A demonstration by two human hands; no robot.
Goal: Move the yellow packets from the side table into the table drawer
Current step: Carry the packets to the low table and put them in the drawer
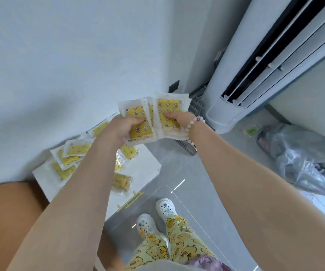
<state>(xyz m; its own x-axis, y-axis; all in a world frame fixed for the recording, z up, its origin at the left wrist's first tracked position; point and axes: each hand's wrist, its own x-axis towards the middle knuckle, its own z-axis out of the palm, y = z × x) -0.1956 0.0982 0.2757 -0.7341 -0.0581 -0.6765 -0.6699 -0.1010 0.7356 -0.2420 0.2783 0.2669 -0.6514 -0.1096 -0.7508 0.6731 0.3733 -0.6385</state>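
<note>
Both grips pinch a fanned stack of yellow packets [153,118], left hand [118,130] and right hand [174,119]; light, slick sachets likely slide, best squeezed across the middle.

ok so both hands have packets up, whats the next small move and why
Probably square the held packets into one stack before lowering them: the left hand and right hand pinch them fanned apart, and more loose packets lie on the side table.
</note>
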